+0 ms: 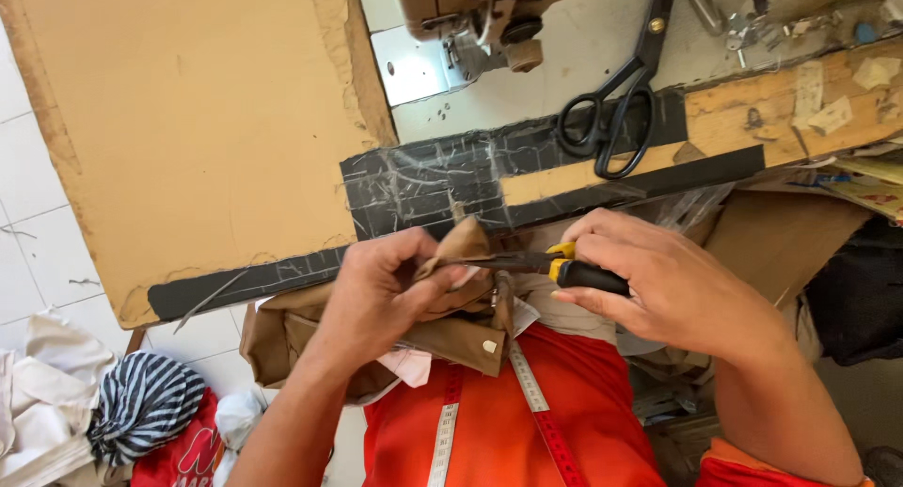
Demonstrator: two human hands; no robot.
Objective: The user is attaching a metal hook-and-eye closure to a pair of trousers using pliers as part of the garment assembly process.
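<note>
Below, both hands clenched — left hand [376, 294] on tan fabric [461, 247], right hand [658, 280] on black-handled tool [583, 275] — above taped worktable [451, 181].

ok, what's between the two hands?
Head view: the tan fabric pinched by the left hand, and the tool's metal tip running from the black-and-yellow handle in the right hand.

tan-brown cloth [470, 336]; black-and-yellow tool handle [585, 274]; black scissors [616, 101]; striped navy-white fabric [141, 402]

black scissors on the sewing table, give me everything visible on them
The black scissors are large shears with two black loop handles and dark blades joined by a brass-coloured pivot screw. They lie flat and closed on the worn table, handles toward the person, blades running up out of frame. Neither hand touches them.
</note>
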